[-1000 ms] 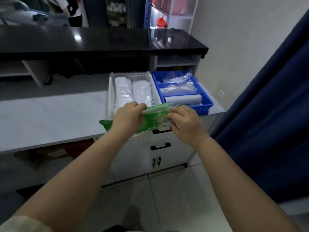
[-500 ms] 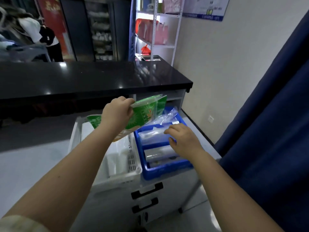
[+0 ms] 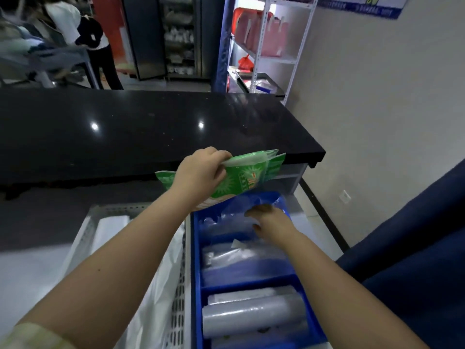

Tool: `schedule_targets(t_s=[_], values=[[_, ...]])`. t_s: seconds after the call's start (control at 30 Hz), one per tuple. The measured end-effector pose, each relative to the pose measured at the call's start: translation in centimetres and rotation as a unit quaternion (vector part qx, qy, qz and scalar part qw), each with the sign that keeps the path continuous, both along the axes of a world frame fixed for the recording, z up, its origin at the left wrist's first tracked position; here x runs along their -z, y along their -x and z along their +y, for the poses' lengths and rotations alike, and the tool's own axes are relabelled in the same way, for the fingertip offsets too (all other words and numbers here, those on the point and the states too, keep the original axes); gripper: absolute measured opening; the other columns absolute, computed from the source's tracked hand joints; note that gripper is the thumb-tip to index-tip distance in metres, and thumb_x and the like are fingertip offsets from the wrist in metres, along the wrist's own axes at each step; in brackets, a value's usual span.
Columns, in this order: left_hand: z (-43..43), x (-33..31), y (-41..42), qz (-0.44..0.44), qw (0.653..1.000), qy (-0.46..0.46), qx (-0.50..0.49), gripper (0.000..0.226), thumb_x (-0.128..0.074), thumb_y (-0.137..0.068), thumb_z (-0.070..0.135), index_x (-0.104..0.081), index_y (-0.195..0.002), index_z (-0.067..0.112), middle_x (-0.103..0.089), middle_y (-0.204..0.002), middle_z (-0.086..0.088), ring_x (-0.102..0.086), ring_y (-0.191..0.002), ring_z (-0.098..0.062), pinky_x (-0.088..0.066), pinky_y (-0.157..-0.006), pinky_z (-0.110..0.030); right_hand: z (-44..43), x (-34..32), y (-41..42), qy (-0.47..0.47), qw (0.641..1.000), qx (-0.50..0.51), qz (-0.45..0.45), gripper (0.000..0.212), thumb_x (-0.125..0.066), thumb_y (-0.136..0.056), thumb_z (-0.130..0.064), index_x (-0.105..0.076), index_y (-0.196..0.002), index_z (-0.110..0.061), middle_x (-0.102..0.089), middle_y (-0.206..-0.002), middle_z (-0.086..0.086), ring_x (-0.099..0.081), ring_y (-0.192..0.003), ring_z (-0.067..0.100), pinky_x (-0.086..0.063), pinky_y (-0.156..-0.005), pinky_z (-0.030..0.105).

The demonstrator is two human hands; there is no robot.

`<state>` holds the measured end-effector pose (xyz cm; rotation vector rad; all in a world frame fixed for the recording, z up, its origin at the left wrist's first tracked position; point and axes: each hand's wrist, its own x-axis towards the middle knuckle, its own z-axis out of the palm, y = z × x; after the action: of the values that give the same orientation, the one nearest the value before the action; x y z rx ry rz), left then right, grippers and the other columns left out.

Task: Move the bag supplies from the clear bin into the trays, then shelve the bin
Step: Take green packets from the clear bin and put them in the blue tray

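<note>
Where left grip (image 3: 201, 172) pinches, green packet (image 3: 247, 178) juts right

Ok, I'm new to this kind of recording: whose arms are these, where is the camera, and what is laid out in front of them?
There is no machine here: a person wears one wide-angle camera on the head, so every picture looks down along their own arms. The left hand grips a green packet above the trays. The right hand reaches into the far compartment of the blue tray, among clear bags; whether it grips one is unclear. The nearest compartment holds a clear roll. To the left stands a white perforated tray with white bags. A black counter runs behind.
</note>
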<state>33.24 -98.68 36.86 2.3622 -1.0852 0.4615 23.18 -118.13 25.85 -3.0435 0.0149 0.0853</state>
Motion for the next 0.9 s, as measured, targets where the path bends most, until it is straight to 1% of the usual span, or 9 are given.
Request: schedule_targets(t_s=[0.13, 0.27, 0.37, 0.47, 0.53, 0.67, 0.7, 0.8, 0.9], values=[[-1.5, 0.1, -0.7, 0.022, 1.000, 0.008, -0.020, 0.032, -0.056, -0.089, 0.018, -0.061, -0.120, 0.018, -0.064, -0.105, -0.003, -0.057, -0.093, -0.022, -0.050, -0.073, -0.040, -0.9, 0.9, -4.3, 0.035, 0.994, -0.041, 0.096, 0.050, -0.054, -0.089, -0.029, -0.044, -0.137, -0.024, -0.049, -0.140, 0.009, -0.048, -0.122, 0.031, -0.043, -0.099, 0.041], [-2.4, 0.6, -0.6, 0.037, 0.998, 0.004, -0.045, 0.032, -0.057, -0.088, 0.018, -0.062, -0.120, 0.018, -0.063, -0.105, -0.001, -0.057, -0.094, -0.021, -0.050, -0.075, -0.040, -1.7, 2.8, -6.4, 0.015, 0.983, -0.057, 0.175, 0.060, -0.054, -0.088, -0.036, -0.032, -0.144, -0.029, -0.039, -0.148, 0.007, -0.040, -0.131, 0.031, -0.035, -0.107, 0.041], [-2.9, 1.2, -0.2, 0.047, 0.997, 0.004, -0.065, 0.032, -0.056, -0.089, 0.018, -0.061, -0.120, 0.018, -0.063, -0.105, -0.001, -0.057, -0.094, -0.020, -0.048, -0.074, -0.035, -2.3, 4.3, -7.1, -0.023, 0.975, -0.046, 0.216, 0.059, -0.054, -0.090, -0.027, -0.032, -0.145, -0.029, -0.035, -0.151, 0.005, -0.035, -0.136, 0.028, -0.030, -0.111, 0.035], [-3.0, 1.9, 0.3, 0.054, 0.995, 0.009, -0.086, 0.032, -0.055, -0.090, 0.019, -0.061, -0.121, 0.018, -0.063, -0.106, 0.000, -0.057, -0.094, -0.019, -0.046, -0.071, -0.031, -2.5, 5.0, -7.6, -0.015, 0.973, -0.041, 0.228, 0.056, -0.053, -0.088, -0.014, -0.039, -0.139, -0.032, -0.036, -0.147, 0.007, -0.035, -0.133, 0.030, -0.035, -0.107, 0.040], [-2.9, 2.2, 0.7, 0.056, 0.994, 0.012, -0.095, 0.030, -0.055, -0.090, 0.019, -0.062, -0.120, 0.018, -0.063, -0.105, 0.000, -0.057, -0.093, -0.018, -0.045, -0.070, -0.031, -2.5, 5.3, -7.8, -0.011, 0.975, -0.047, 0.218, 0.050, -0.052, -0.089, -0.014, -0.042, -0.135, -0.030, -0.041, -0.143, 0.007, -0.040, -0.129, 0.032, -0.040, -0.102, 0.042], [-2.3, 2.5, 1.0, 0.055, 0.990, 0.022, -0.126, 0.029, -0.055, -0.090, 0.020, -0.063, -0.118, 0.021, -0.063, -0.103, 0.003, -0.057, -0.092, -0.014, -0.040, -0.068, -0.025, -2.3, 5.6, -7.9, -0.005, 0.982, -0.048, 0.185, 0.034, -0.049, -0.095, -0.021, -0.051, -0.128, -0.018, -0.054, -0.135, 0.008, -0.053, -0.120, 0.029, -0.045, -0.095, 0.036], [-2.1, 2.5, 1.0, 0.054, 0.989, 0.023, -0.133, 0.028, -0.055, -0.090, 0.020, -0.063, -0.118, 0.021, -0.063, -0.103, 0.004, -0.056, -0.092, -0.014, -0.040, -0.068, -0.026, -2.3, 5.3, -7.7, -0.004, 0.986, -0.050, 0.159, 0.033, -0.049, -0.094, -0.019, -0.052, -0.127, -0.017, -0.056, -0.133, 0.008, -0.054, -0.118, 0.029, -0.046, -0.093, 0.036], [-1.9, 2.1, 0.9, 0.048, 0.988, 0.020, -0.147, 0.028, -0.054, -0.090, 0.021, -0.063, -0.117, 0.022, -0.063, -0.102, 0.003, -0.057, -0.092, -0.015, -0.044, -0.069, -0.028, -2.7, 3.6, -6.0, -0.033, 0.996, -0.076, 0.021, 0.040, -0.055, -0.086, -0.017, -0.057, -0.126, -0.020, -0.061, -0.126, 0.010, -0.056, -0.113, 0.031, -0.047, -0.086, 0.038], [-2.3, 1.7, 0.7, 0.047, 0.987, 0.016, -0.153, 0.029, -0.054, -0.090, 0.021, -0.063, -0.117, 0.021, -0.064, -0.102, 0.003, -0.057, -0.091, -0.016, -0.042, -0.069, -0.028, -2.7, 1.1, -3.2, -0.049, 0.993, -0.089, -0.058, 0.044, -0.064, -0.077, -0.015, -0.061, -0.120, -0.020, -0.063, -0.116, 0.015, -0.055, -0.107, 0.037, -0.044, -0.080, 0.040]])
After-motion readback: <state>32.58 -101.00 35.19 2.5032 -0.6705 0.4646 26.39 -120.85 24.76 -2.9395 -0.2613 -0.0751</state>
